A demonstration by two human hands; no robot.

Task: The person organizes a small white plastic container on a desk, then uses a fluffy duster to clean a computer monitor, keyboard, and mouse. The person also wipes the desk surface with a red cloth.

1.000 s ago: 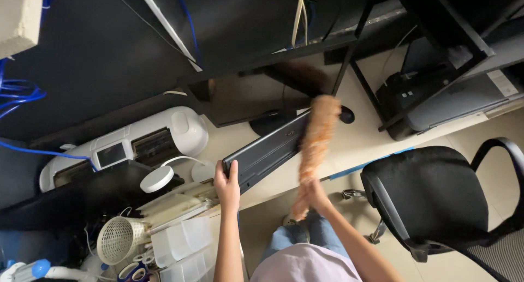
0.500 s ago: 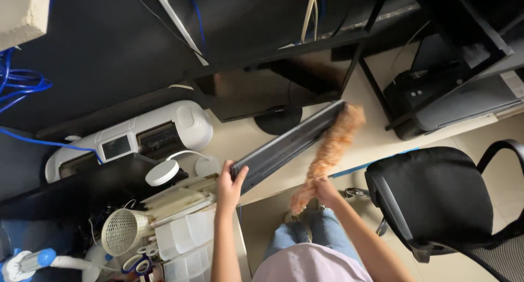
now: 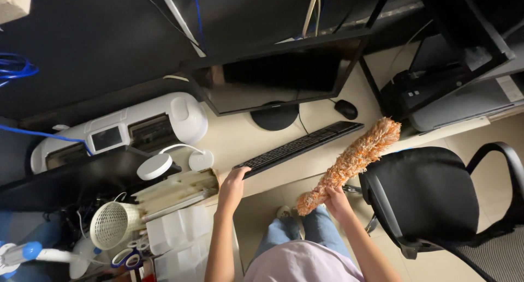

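At the left end of the desk [image 3: 327, 167] we see the containers: a white mesh basket [image 3: 113, 225] lying tilted on its side, its inside too small to make out, and beside it a stack of clear plastic drawers [image 3: 177, 244] whose contents we cannot tell. Rolls of tape [image 3: 130, 257] sit just below the basket.

Our left hand [image 3: 232, 189] rests at the desk edge with the fingers loosely spread, the fingertips touching the near left corner of the black keyboard [image 3: 300, 147]; it grips nothing. Our right hand [image 3: 337, 199] is closed around the lower end of an orange fluffy duster [image 3: 352, 163], which slants up and to the right, its tip past the right end of the keyboard and just beside the black office chair [image 3: 431, 195]. A black mouse [image 3: 346, 108] lies behind the keyboard, near the monitor [image 3: 273, 80], and a white machine [image 3: 125, 129] stands to the left.
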